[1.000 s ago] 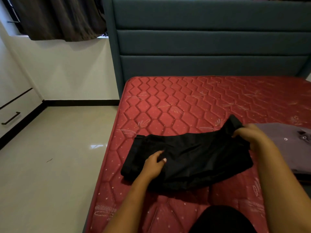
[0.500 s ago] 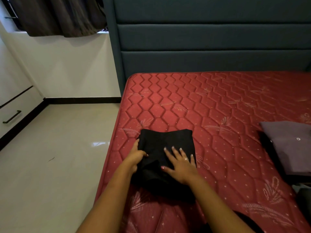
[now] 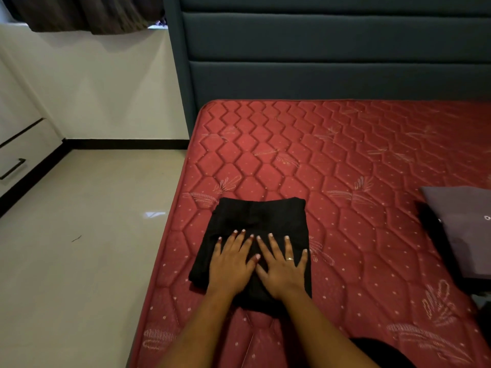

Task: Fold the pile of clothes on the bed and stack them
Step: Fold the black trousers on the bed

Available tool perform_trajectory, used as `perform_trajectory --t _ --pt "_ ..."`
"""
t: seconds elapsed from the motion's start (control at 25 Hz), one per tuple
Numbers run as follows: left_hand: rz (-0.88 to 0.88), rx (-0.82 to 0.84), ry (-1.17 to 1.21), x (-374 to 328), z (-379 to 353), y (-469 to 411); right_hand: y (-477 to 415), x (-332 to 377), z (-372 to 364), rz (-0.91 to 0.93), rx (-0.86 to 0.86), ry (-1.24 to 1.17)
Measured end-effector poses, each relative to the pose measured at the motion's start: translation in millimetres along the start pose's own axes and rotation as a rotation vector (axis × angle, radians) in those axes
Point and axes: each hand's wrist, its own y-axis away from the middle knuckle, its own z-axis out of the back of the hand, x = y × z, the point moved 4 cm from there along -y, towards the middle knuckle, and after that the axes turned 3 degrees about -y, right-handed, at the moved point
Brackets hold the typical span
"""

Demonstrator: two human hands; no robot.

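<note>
A black garment (image 3: 259,216), folded into a compact rectangle, lies near the left edge of the red quilted mattress (image 3: 345,160). My left hand (image 3: 231,264) and my right hand (image 3: 283,266) both press flat on its near half, side by side with fingers spread and straight. A ring shows on my right hand. At the right edge of the bed sits a folded grey shirt (image 3: 462,229) on top of another dark piece of clothing (image 3: 431,229).
The dark green padded headboard (image 3: 332,49) stands at the far end of the bed. Left of the mattress is shiny beige floor (image 3: 79,248), with white drawers (image 3: 18,155) and a brown curtain (image 3: 85,14) by the wall.
The wide black garment was folded over from right to left into a small rectangle. My left hand moved from its left edge onto its top, and both palms now lie flat.
</note>
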Motion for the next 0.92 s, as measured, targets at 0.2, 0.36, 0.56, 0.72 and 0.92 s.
perform_trajectory --t 0.2,0.36,0.56,0.72,0.92 --pt "0.015 0.143 -0.072 13 -15 10 8 -57 14 -0.331 -0.016 -0.155" --pt "0.077 0.270 -0.090 18 -6 7 -12 -69 29 -0.475 -0.046 -0.688" --pt "0.334 0.454 0.555 -13 -2 21 1 -50 52 -0.563 0.032 -1.357" --pt "0.695 0.243 1.514 -34 31 19 0 -9 125 -0.210 -0.027 -1.202" --pt "0.619 -0.027 2.030 -66 137 -23 50 77 235 0.280 -0.341 -0.290"
